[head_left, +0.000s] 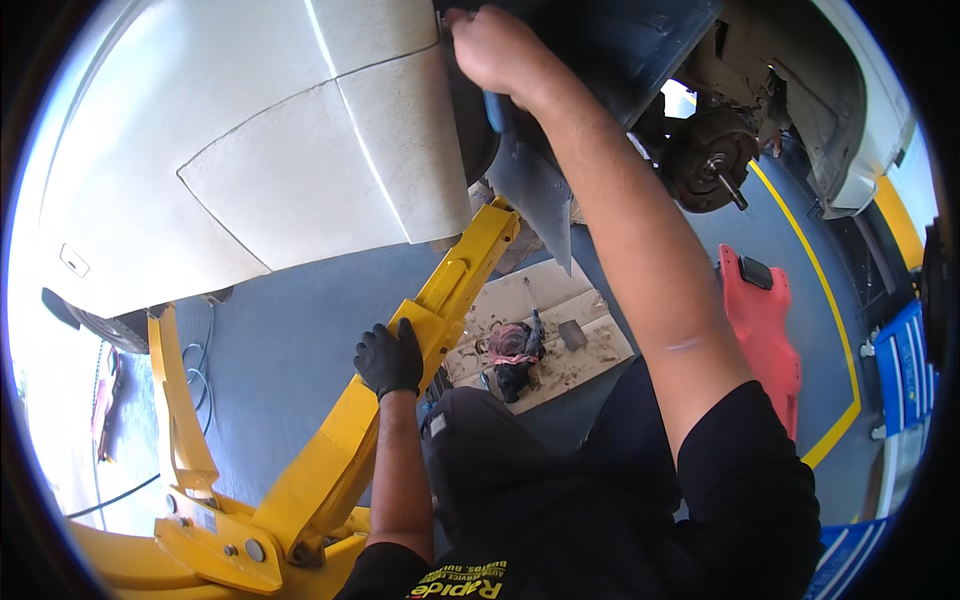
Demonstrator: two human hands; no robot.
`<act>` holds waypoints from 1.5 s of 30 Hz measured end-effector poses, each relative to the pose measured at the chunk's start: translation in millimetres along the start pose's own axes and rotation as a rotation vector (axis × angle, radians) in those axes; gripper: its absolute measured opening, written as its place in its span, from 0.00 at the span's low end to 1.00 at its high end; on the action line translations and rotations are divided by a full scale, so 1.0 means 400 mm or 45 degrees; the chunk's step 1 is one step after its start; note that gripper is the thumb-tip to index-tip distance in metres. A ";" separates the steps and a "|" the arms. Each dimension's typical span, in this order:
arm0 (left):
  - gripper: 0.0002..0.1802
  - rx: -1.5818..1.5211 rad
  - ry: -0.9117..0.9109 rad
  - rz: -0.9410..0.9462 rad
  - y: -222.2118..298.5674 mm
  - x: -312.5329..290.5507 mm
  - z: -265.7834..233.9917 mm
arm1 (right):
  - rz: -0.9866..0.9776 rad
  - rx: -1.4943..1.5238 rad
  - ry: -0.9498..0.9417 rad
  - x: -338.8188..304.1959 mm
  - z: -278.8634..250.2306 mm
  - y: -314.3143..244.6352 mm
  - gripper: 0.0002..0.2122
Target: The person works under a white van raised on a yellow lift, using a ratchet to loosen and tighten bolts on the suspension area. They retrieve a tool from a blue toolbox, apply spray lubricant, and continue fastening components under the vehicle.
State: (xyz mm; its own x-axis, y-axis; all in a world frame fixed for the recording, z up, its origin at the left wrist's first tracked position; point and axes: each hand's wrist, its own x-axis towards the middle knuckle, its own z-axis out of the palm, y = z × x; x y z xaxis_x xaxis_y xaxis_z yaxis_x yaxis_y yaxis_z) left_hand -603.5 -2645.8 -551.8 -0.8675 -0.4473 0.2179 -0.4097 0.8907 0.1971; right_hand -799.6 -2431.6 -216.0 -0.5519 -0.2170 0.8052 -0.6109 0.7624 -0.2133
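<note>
My left hand (389, 360), in a black glove, rests on the yellow lift arm (330, 440) with its fingers spread over the upper face. High up, my bare right hand (492, 48) is closed at the rear edge of the white vehicle body panel (400, 140), beside the dark wheel-arch liner (610, 45). A blue-handled tool (494, 112) sticks out below the fist; its working end is mostly hidden by my fingers. A loose-hanging grey liner flap (540, 195) drops below my right wrist.
Beneath lies a dirty cardboard sheet (590, 350) with a reddish rag (515, 343) and dark parts. To the right are a bare wheel hub (712, 165), a red creeper (762, 340), a yellow floor line (820, 270) and a blue cart (900, 360). A second yellow lift arm (180, 400) stands left.
</note>
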 end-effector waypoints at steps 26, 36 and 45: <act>0.29 -0.044 0.069 0.031 0.012 0.025 0.014 | 0.235 0.204 0.158 -0.007 -0.036 -0.036 0.20; 0.27 -0.073 0.064 0.023 0.002 0.007 0.008 | 0.411 0.350 -0.044 -0.007 -0.057 -0.049 0.25; 0.27 -0.136 0.050 0.047 0.034 0.006 -0.015 | 0.044 0.419 0.422 -0.032 0.023 0.023 0.20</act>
State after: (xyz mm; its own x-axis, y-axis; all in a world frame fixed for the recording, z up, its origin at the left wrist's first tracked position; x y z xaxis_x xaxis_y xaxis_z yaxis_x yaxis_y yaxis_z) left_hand -609.6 -2635.3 -542.9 -0.8691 -0.4187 0.2635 -0.3433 0.8939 0.2881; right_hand -803.3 -2427.2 -233.5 -0.3966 0.0522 0.9165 -0.7727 0.5200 -0.3640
